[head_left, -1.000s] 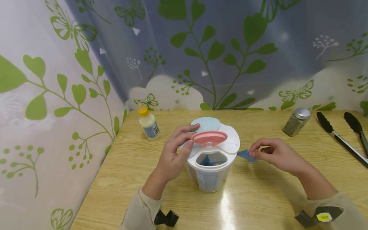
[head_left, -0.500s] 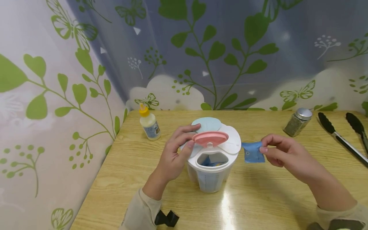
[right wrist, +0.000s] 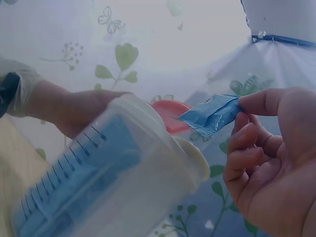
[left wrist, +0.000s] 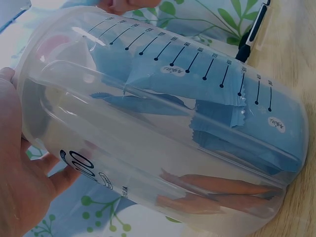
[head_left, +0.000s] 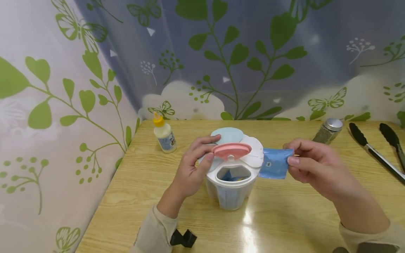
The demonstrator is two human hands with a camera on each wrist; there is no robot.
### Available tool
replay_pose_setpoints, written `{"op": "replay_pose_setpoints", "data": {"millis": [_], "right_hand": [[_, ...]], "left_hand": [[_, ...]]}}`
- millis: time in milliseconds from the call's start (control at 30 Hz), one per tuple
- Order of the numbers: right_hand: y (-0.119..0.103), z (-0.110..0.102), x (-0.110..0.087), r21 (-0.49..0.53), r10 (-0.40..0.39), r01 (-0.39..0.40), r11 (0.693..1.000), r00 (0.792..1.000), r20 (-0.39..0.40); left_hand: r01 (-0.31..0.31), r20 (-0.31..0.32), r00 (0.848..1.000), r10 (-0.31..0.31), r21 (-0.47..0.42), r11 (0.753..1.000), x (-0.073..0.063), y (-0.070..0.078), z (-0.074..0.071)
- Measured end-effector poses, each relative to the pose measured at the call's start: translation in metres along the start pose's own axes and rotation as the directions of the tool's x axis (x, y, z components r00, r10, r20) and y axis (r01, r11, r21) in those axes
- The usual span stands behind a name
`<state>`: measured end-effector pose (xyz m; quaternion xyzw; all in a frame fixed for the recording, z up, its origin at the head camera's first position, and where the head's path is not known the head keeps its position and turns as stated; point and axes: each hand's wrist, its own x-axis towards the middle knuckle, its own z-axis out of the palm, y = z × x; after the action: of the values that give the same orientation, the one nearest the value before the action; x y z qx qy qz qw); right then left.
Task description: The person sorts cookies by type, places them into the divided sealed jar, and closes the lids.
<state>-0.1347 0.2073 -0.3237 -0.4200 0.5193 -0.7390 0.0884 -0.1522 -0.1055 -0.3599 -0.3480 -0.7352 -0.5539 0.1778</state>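
In the head view a clear divided storage container [head_left: 232, 196] stands on the table, its white lid [head_left: 253, 158] fitted with coloured flaps. The pink flap [head_left: 231, 151] is raised above an opening that shows blue packets inside. My left hand [head_left: 193, 172] grips the lid's left side, fingers over the top. Between right thumb and fingers, my right hand [head_left: 319, 170] pinches a small blue sealed packet [head_left: 274, 164] just right of the lid. Through the wall, the left wrist view shows more blue packets [left wrist: 168, 69] in one compartment and orange-brown packets [left wrist: 222, 192] in another.
Left of the container stands a small yellow-capped bottle [head_left: 165, 137]. Behind my right hand is a glass spice jar [head_left: 328, 131] with a metal lid. Black-tipped tongs [head_left: 376, 154] lie at the far right. A patterned curtain [head_left: 253, 70] hangs along the table's back.
The blue packet has risen from low beside the container to lid height and now faces the head camera more fully. My right hand moved right, then up. My left hand stays on the lid.
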Motion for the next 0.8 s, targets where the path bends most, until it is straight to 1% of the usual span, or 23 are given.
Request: {"op": "replay_pose_setpoints", "data": {"millis": [167,233,267,333,433,467,533,567,667,700,733,800], "right_hand": [[0.005,0.017,0.016,-0.019,-0.044,0.045,0.999,0.999,0.031],[0.005,0.023,0.021,-0.048,-0.047,0.048,0.998,0.999,0.022],[0.005,0.026,0.024,-0.07,-0.05,0.052,0.996,0.999,0.019],[0.003,0.032,0.027,-0.139,-0.026,0.024,0.99,1.0,-0.012],[0.0,0.042,0.029,-0.26,0.016,-0.031,0.965,0.998,-0.059],[-0.001,0.046,0.029,-0.307,0.039,-0.061,0.95,0.996,-0.079],[-0.001,0.053,0.028,-0.4,0.085,-0.13,0.907,0.988,-0.129],[-0.001,0.057,0.028,-0.451,0.101,-0.16,0.878,0.983,-0.153],[0.0,0.064,0.026,-0.555,0.141,-0.248,0.794,0.963,-0.229],[0.001,0.066,0.025,-0.576,0.137,-0.262,0.774,0.958,-0.251],[0.002,0.067,0.024,-0.589,0.133,-0.273,0.761,0.953,-0.271],[0.004,0.067,0.024,-0.607,0.113,-0.28,0.744,0.947,-0.299]], "left_hand": [[-0.006,0.0,1.0,0.006,-0.004,1.0,0.001,-0.001,-0.001],[-0.007,0.001,1.0,0.007,-0.007,1.0,0.001,-0.001,-0.001],[-0.007,0.001,1.0,0.008,-0.007,1.0,0.002,-0.001,-0.001],[-0.008,0.001,1.0,0.008,-0.008,1.0,0.002,0.0,-0.001],[-0.009,0.003,1.0,0.009,-0.01,1.0,0.003,0.0,-0.001],[-0.01,0.003,1.0,0.01,-0.011,1.0,0.003,0.0,-0.001],[-0.009,0.004,1.0,0.009,-0.012,1.0,0.003,0.0,-0.001],[-0.007,0.004,1.0,0.007,-0.011,1.0,0.002,0.0,-0.001],[0.003,0.005,1.0,-0.003,-0.006,1.0,0.002,0.0,-0.001],[0.005,0.006,1.0,-0.005,-0.004,1.0,0.001,0.0,-0.001],[0.005,0.006,1.0,-0.005,-0.003,1.0,0.001,0.0,-0.001],[0.002,0.005,1.0,-0.002,-0.004,1.0,0.0,0.0,-0.001]]}}
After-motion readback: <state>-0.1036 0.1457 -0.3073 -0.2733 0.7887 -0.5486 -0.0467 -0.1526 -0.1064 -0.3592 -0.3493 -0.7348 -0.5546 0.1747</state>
